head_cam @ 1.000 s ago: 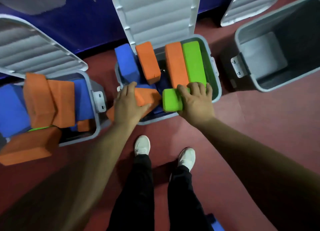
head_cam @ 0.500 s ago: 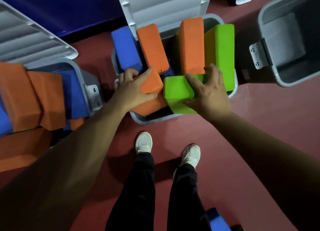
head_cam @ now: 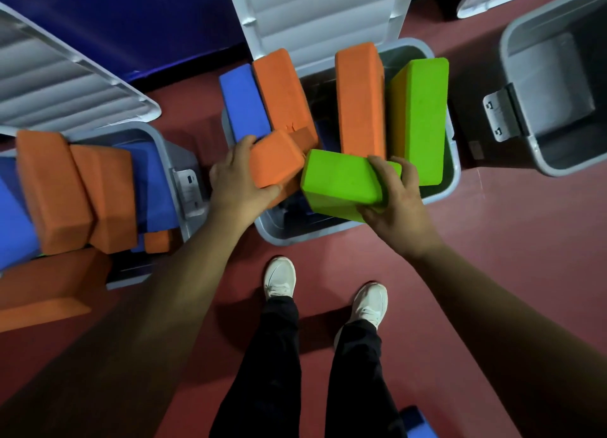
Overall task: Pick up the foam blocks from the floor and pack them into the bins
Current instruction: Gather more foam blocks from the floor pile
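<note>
at the bottom centre of my feed, a person's black trousers (head_cam: 262, 372) and two white shoes (head_cam: 280, 278) stand on a dark red floor (head_cam: 525, 240). a loose blue block (head_cam: 418, 424) lies at the bottom edge, just right of the legs, partly cut off. two bare forearms reach up from the lower corners.

the left hand (head_cam: 236, 181), centre left, grips a short orange block (head_cam: 274, 160), thumb along its near side, fingers curled over its far left corner. the right hand (head_cam: 397, 204), centre right, grips a short green block (head_cam: 338, 181) by its right end, fingers curled over the top, thumb under the near face. the two blocks meet at their inner corners, above the near part of the middle bin (head_cam: 295, 237), a grey tub.

deeper in that bin, four long blocks stick out above the rim: a tall blue block (head_cam: 243, 102) and a leaning orange block (head_cam: 282, 89) on the left, an upright orange block (head_cam: 361, 102) and a tall green block (head_cam: 422, 115) on the right.

at the left of the frame, the left bin (head_cam: 170, 155) is stuffed with orange and blue blocks. an orange slab (head_cam: 42, 293) lies at its near side; i cannot tell what it rests on. at the upper right stands the right bin (head_cam: 551, 109), its latch facing the middle bin.

a ribbed grey lid (head_cam: 315, 10) stands raised behind the middle bin, and a blue wall (head_cam: 147, 20) fills the top left.
</note>
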